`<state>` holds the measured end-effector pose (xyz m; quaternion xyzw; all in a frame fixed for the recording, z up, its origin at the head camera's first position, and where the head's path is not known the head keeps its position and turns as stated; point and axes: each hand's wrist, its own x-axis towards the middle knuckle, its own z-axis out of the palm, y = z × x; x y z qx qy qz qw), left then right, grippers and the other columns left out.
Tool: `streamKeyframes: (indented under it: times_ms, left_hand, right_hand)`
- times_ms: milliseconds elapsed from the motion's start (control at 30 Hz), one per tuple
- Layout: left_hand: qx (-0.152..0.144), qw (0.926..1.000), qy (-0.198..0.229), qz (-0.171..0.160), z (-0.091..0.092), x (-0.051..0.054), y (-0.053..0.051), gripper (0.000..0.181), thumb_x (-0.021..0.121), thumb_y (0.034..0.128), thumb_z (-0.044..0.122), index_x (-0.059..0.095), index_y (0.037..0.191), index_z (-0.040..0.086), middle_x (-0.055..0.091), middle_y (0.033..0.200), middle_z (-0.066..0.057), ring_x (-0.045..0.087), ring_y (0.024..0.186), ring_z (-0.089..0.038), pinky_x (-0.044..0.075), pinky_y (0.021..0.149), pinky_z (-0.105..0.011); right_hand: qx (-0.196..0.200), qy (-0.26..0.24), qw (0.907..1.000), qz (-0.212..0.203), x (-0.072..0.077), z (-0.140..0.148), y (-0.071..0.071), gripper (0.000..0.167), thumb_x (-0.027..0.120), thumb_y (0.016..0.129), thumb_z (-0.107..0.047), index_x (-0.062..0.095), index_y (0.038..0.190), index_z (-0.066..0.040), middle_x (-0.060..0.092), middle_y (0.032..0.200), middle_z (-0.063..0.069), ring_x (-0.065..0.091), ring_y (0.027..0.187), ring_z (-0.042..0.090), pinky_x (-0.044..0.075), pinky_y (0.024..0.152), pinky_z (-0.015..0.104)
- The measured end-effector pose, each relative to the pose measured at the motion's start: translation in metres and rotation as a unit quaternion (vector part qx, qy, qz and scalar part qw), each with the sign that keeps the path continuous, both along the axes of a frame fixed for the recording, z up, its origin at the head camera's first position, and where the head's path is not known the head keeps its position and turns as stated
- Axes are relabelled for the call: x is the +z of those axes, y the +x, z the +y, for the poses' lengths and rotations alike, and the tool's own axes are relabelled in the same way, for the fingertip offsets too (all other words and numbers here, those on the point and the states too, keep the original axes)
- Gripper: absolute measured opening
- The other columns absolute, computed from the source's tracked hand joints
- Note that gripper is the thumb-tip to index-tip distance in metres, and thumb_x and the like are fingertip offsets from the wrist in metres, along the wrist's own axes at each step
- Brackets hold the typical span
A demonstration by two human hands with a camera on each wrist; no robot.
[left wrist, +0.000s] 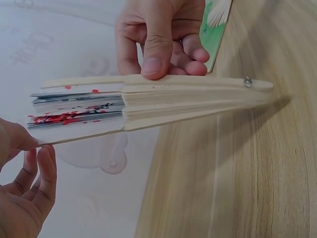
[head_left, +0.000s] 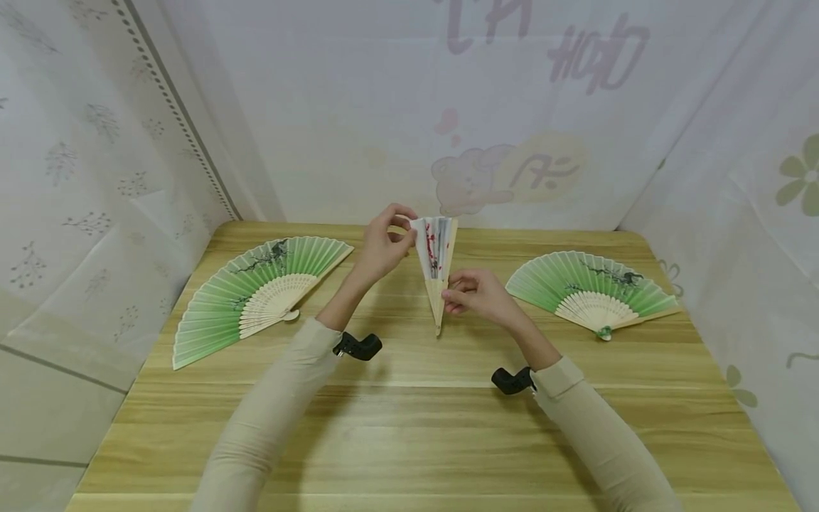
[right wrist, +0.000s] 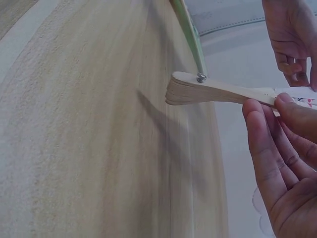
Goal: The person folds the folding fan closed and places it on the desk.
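Note:
A white folding fan (head_left: 435, 249) with red blossoms and pale wooden ribs is partly spread, held above the table with its pivot end toward me. My left hand (head_left: 386, 242) pinches the fan's upper left edge between thumb and finger. Lower down, my right hand (head_left: 476, 295) pinches the right outer rib. In the left wrist view the fan's folds (left wrist: 79, 106) are bunched between its two outer ribs, and a small metal pin (left wrist: 247, 82) sits at the pivot. The right wrist view shows the stacked rib ends (right wrist: 185, 90) clear of the table, their shadow below.
A green fan (head_left: 256, 299) lies spread on the wooden table (head_left: 409, 434) at the left. Another green fan (head_left: 595, 288) lies spread at the right. Behind the table hangs a printed white curtain (head_left: 333, 107). A black wrist camera (head_left: 358, 346) is strapped to the left wrist.

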<state>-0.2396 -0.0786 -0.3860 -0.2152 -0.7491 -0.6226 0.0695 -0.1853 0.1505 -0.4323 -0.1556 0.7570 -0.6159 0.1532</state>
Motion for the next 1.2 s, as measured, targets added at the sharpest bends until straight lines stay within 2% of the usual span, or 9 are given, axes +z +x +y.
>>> streamKeyframes:
  times_ms: [200,467,767,1100,1200]
  left_hand:
    - [0.015,0.9999,0.008,-0.001,-0.0028,-0.0025,-0.0015,0.021,0.061,0.0959,-0.009,0.059,0.117,-0.008,0.056,0.093,-0.024,0.064,0.060,-0.021,0.051,0.052,-0.022]
    - [0.026,0.9996,0.004,-0.008,-0.0023,-0.0016,-0.0008,0.018,0.062,0.0957,-0.006,0.060,0.113,-0.001,0.056,0.089,-0.014,0.064,0.058,-0.023,0.051,0.052,-0.024]
    - [0.038,0.9992,-0.003,-0.012,0.0016,-0.0007,-0.0023,0.019,0.062,0.0951,-0.007,0.061,0.113,-0.002,0.058,0.090,-0.015,0.062,0.056,-0.020,0.051,0.052,-0.023]
    - [0.038,0.9991,0.005,-0.016,0.0043,0.0009,-0.0006,0.019,0.062,0.0948,-0.008,0.060,0.113,-0.003,0.056,0.090,-0.014,0.061,0.058,-0.020,0.050,0.052,-0.022]
    - [0.036,0.9991,0.009,-0.020,0.0036,0.0007,0.0006,0.019,0.062,0.0952,-0.008,0.060,0.114,-0.004,0.056,0.090,-0.015,0.061,0.058,-0.020,0.050,0.052,-0.022]
  right_hand:
    - [-0.003,-0.012,0.9996,0.026,-0.0026,0.0013,0.0006,0.011,0.066,0.098,0.002,0.066,0.100,0.013,0.070,0.085,0.025,0.068,0.081,0.050,0.058,0.072,0.053]
    - [-0.010,-0.010,0.9996,0.026,-0.0015,0.0007,0.0001,0.012,0.064,0.099,0.001,0.067,0.101,0.013,0.070,0.085,0.025,0.067,0.082,0.050,0.061,0.068,0.043]
    - [-0.004,-0.003,0.9995,0.032,0.0008,0.0008,-0.0017,0.012,0.065,0.099,0.000,0.068,0.101,0.012,0.070,0.085,0.023,0.067,0.083,0.053,0.060,0.070,0.048]
    - [0.010,-0.006,0.9992,0.037,0.0029,0.0033,-0.0004,0.013,0.066,0.099,-0.001,0.069,0.101,0.011,0.070,0.085,0.023,0.067,0.081,0.050,0.061,0.069,0.044]
    - [0.023,-0.012,0.9986,0.046,0.0027,0.0047,0.0001,0.012,0.066,0.099,0.000,0.068,0.101,0.012,0.069,0.085,0.025,0.067,0.080,0.050,0.060,0.069,0.046]
